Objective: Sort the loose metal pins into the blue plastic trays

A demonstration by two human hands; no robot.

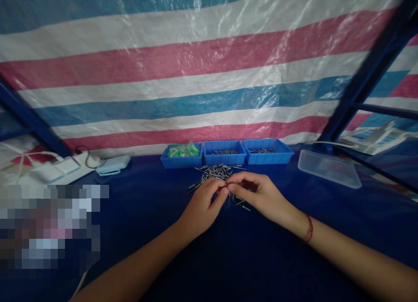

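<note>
A loose pile of thin silvery pop rivets point(215, 171) lies on the dark blue tabletop point(202, 267). My left hand point(201, 205) is over the near left side of this pile, its thumb and index finger pinched. From the right, my right hand point(261, 195) meets it, thumb and fingertips also pressed together. The fingertips of both hands touch or nearly touch; whatever is between them is too small and covered to make out. Behind the pile stand a middle blue bin point(225, 161) and a right blue bin point(269, 158), both with similar metal pieces inside.
A left blue bin point(181, 163) holds green plastic packaging point(184, 150). To the right lies a clear plastic lid point(329, 168). A power strip point(65, 170) and a light blue case point(114, 164) are at the left. Blue metal posts flank a striped tarp point(202, 62).
</note>
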